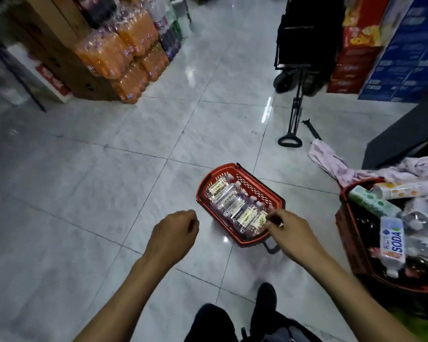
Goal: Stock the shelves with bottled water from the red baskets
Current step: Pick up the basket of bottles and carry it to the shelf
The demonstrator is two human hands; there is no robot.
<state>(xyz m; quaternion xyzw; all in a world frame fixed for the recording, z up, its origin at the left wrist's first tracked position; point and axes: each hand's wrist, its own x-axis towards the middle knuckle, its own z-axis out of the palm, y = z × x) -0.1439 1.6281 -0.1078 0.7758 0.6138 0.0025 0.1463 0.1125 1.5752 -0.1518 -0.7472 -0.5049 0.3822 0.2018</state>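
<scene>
So, the water bottles (232, 203) lie on their sides in a row, packed tight in the red basket (256, 187) on the floor tiles (109, 193), just in front of the person's feet. Step in hand looks like the pick-up, i.e. reaching for the first bottle at the near end. The right hand (292, 233) is over that near end w/ fingers curled and pinched together; can't tell if it has a cap, the rim, or nothing. The left hand (173, 233) hangs loosely curled to the basket's left, holding nothing. Next move prob. needs a firm grip round one bottle, lifting it straight up out of the row. A 2nd basket (349, 233) w/ mixed drinks, incl. a soda bottle (392, 243), sits to the right, beside a pink cloth (331, 164). Beyond: a black cart (307, 40) and orange drink packs (124, 55). No shelf clearly in view.
</scene>
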